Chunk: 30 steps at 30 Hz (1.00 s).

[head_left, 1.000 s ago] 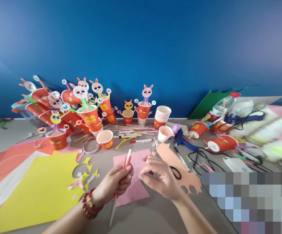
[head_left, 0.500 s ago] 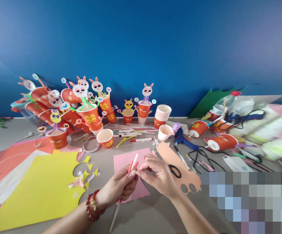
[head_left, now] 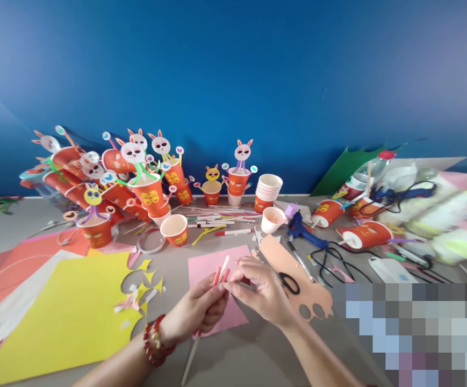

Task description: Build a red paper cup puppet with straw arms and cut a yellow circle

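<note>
we see the left hand (head_left: pixel 199 309) closed round a thin white stick (head_left: pixel 201 322) whose long axis runs from low near the table edge up and away to a red-and-white tip; the right hand (head_left: pixel 263 293) pinches that tip — fingertips meeting the left's, over the pink sheet (head_left: pixel 209 269); an open cup (head_left: pixel 174 229) beyond looks empty; another cup (head_left: pixel 274 219) holds something orange.

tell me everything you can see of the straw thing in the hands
The straws look like a thin bundle, red beside white, apparently plastic. They tilt up and to the right over the pink paper sheet. The left hand has them in its grip at mid-length; a pale end pokes out below the fist toward the table. The right hand pinches near the top ends.
</note>
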Available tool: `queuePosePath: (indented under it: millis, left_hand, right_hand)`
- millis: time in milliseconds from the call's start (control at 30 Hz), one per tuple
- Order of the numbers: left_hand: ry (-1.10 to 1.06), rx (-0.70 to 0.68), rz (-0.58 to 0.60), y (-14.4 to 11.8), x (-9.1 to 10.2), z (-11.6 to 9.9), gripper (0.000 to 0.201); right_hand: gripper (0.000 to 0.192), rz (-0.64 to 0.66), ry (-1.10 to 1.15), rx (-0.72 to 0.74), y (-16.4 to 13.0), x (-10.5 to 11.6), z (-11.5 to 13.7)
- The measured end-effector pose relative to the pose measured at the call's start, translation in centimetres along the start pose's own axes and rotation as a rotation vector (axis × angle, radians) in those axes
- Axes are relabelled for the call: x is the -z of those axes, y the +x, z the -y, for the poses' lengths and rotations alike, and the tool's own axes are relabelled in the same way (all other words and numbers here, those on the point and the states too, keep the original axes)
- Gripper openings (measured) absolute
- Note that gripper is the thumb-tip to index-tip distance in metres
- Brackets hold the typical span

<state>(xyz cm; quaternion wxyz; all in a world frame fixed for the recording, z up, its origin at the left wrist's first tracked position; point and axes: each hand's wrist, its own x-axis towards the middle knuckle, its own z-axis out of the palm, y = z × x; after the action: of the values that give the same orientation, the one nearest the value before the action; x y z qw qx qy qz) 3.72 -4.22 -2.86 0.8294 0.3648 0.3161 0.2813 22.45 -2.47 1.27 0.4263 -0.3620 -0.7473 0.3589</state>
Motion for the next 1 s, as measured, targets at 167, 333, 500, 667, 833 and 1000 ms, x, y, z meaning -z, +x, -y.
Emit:
queuePosePath:
  millis: [167,333,500,667,833,1000]
  left_hand:
    - [0.012,0.02,-0.015,-0.21,-0.4,-0.42,0.042]
    - [0.043,0.024,0.005,-0.18,-0.65,-0.53,0.04]
    - [0.019,0.023,-0.036,-0.17,-0.42,-0.45,0.038]
    - [0.009,0.015,-0.033,-0.13,-0.21,-0.47,0.037]
    - [0.004,0.022,-0.029,-0.01,-0.19,-0.36,0.037]
    - [0.016,0.004,-0.052,-0.06,-0.39,-0.46,0.036]
  right_hand:
    - [0.023,0.001,-0.032,-0.027,0.04,0.08,-0.12]
    - [0.025,0.008,-0.068,-0.063,-0.09,0.1,-0.32]
    - [0.024,0.018,-0.078,-0.091,-0.07,0.22,-0.21]
    - [0.025,0.013,-0.098,-0.101,-0.11,0.29,-0.33]
    - [0.025,0.019,-0.092,-0.09,-0.2,0.17,-0.38]
    - [0.025,0.01,-0.101,-0.086,-0.17,0.18,-0.33]
